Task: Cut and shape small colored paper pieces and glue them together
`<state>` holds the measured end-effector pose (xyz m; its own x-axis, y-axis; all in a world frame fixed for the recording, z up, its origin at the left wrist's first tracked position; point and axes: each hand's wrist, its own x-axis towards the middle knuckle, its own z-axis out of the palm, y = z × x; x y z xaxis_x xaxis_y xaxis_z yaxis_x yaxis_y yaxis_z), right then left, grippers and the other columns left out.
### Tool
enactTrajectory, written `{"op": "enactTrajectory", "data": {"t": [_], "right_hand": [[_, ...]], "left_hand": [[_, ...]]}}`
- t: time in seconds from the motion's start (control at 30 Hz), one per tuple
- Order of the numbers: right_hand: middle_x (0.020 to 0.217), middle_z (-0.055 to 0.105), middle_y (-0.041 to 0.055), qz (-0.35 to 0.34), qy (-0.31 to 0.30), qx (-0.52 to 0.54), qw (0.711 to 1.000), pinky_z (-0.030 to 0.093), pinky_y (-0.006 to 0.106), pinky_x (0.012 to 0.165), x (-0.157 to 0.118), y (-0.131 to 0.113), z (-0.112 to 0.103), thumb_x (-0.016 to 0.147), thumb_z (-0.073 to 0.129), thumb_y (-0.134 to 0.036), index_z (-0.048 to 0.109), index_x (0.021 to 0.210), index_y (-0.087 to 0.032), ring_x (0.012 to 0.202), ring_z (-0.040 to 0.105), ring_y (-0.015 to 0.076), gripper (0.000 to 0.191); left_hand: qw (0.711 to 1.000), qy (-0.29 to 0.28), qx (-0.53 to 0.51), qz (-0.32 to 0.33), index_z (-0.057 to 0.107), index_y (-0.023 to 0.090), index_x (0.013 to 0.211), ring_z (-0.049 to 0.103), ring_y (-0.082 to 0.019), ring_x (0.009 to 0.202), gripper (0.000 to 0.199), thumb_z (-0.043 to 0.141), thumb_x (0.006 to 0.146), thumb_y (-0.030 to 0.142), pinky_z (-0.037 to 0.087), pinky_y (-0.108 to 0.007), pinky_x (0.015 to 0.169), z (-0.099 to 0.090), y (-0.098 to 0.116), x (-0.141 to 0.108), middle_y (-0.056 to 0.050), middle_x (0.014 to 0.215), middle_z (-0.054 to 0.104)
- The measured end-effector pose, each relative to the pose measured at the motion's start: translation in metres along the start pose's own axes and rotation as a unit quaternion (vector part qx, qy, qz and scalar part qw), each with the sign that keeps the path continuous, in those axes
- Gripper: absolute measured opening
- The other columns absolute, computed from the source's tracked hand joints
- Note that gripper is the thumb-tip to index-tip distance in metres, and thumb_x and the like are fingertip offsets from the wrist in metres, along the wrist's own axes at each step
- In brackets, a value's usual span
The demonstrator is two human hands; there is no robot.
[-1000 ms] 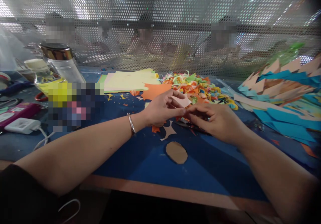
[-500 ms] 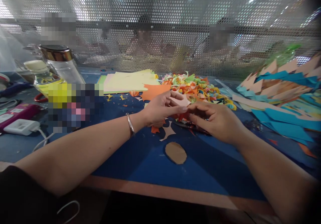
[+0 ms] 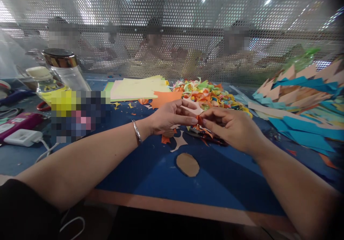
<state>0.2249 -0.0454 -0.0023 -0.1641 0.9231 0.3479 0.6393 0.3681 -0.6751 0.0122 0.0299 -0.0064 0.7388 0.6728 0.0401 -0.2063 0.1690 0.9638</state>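
My left hand (image 3: 172,118), with a silver bangle at the wrist, reaches in over the blue tabletop. Its thumb and fingers close on the left side of a small orange paper piece (image 3: 199,120). From the other side, my right hand (image 3: 233,128) pinches the same piece, its fingers curled. Beneath the hands lie a pale pink paper offcut (image 3: 179,141) with pointed corners and an orange scrap (image 3: 166,139). Something dark, partly hidden, lies below my right fingers; I cannot make out its kind. Nearer to me rests a flat oval of brown cardboard (image 3: 187,164).
Behind the hands are an orange sheet (image 3: 168,99), a heap of colourful paper scraps (image 3: 212,91) and a stack of pale yellow paper (image 3: 139,88). Bottles (image 3: 71,75) and a white charger (image 3: 23,136) stand left, folded blue paper (image 3: 298,130) right. A perforated metal screen (image 3: 172,14) rises behind.
The small orange piece now shows between my fingertips, where it was hardly visible before. Both hands have stayed almost in place, with a small gap opened between their fingertips.
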Motion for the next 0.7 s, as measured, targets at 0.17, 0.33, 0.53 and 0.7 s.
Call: {"op": "enactTrajectory", "data": {"t": [0.17,0.33,0.53,0.7], "right_hand": [[0.075,0.071,0.0041,0.006,0.006,-0.001,1.000,0.045,0.026,0.050,0.0000,0.0032,0.0000,0.091,0.070,-0.046,0.076,0.091,-0.020,0.057,0.058,0.0141,0.026],[0.073,0.071,0.0038,-0.006,0.005,0.018,1.000,0.048,0.026,0.052,0.0004,-0.0007,0.0016,0.091,0.070,-0.047,0.075,0.087,-0.021,0.060,0.061,0.0152,0.027],[0.075,0.073,0.0047,-0.010,-0.005,0.014,1.000,0.048,0.026,0.050,0.0008,-0.0029,0.0025,0.092,0.068,-0.044,0.076,0.088,-0.021,0.057,0.059,0.0139,0.025],[0.076,0.074,0.0047,-0.019,-0.003,0.006,1.000,0.049,0.026,0.051,0.0005,-0.0037,0.0026,0.093,0.068,-0.046,0.077,0.093,-0.022,0.058,0.061,0.0143,0.026]], "left_hand": [[1.000,0.010,0.001,0.008,0.063,0.014,0.104,0.070,-0.012,0.078,0.045,0.089,0.067,0.011,0.054,-0.035,0.087,-0.0017,-0.0015,0.0009,0.001,0.080,0.072],[0.999,0.032,0.040,-0.002,0.063,0.015,0.105,0.073,-0.016,0.078,0.041,0.087,0.071,0.020,0.057,-0.033,0.075,-0.0021,-0.0022,-0.0003,-0.002,0.086,0.073],[0.995,0.041,0.090,0.034,0.067,0.014,0.097,0.070,-0.011,0.073,0.030,0.082,0.071,0.018,0.058,-0.029,0.073,-0.0021,-0.0062,-0.0003,-0.002,0.084,0.072],[0.987,0.054,0.137,0.056,0.067,0.015,0.097,0.069,-0.011,0.073,0.029,0.082,0.072,0.019,0.058,-0.030,0.076,-0.0018,-0.0083,-0.0010,-0.002,0.080,0.072]]}}
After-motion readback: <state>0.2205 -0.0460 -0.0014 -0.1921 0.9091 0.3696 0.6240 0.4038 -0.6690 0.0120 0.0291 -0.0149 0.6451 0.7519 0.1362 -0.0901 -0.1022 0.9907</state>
